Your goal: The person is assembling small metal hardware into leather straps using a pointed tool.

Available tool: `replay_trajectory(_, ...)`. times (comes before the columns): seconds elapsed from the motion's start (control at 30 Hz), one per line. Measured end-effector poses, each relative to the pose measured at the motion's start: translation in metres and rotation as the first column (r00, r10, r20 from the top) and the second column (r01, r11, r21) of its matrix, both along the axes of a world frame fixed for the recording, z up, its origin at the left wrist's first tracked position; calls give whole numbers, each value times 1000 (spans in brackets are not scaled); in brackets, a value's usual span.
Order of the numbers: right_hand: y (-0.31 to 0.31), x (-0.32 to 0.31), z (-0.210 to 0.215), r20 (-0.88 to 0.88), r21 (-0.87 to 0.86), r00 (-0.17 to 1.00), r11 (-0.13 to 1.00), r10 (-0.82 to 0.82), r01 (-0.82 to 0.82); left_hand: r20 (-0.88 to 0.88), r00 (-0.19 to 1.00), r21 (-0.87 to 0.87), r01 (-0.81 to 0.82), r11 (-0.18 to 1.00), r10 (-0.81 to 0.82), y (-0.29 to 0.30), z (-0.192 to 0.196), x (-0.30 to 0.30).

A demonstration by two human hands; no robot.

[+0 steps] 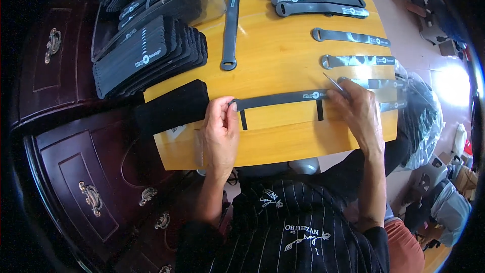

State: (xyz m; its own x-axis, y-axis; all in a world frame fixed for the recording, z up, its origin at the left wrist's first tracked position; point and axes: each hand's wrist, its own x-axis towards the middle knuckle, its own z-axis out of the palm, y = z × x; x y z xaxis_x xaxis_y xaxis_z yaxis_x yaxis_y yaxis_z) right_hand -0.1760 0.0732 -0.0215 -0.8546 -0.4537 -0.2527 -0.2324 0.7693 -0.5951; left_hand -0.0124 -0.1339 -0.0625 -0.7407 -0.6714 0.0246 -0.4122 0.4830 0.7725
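A long dark grey strap (278, 100) with a white print lies across the near part of the yellow table. Its left end, with the eyelet, is pinched between the thumb and fingers of my left hand (221, 130). My right hand (357, 114) is closed around a slim pointed metal tool (333, 82), its tip pointing up and left. The strap's right end runs under these fingers; whether they grip it is hidden. Below the strap, a short black strip (243, 120) shows near my left hand, and another black strip (320, 110) near my right.
Several single grey straps, one a strap (351, 37), lie along the table's right side. One strap (231, 28) lies lengthwise in the middle. A thick strap stack (136, 63) and a clear plastic box (214, 2) stand left; dark wooden drawers (76, 187) adjoin. Clear plastic wrap (422, 121) hangs right.
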Motion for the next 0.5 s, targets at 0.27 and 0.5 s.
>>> replay_trajectory(0.27,-3,0,-1,-1,-15,1000,1000,1,-1,23,999,3,-29,1000,29,1,4,1)
replay_trajectory(0.5,1,-1,0,9,-42,1000,999,-25,25,7,1000,9,-11,1000,11,6,1,-5)
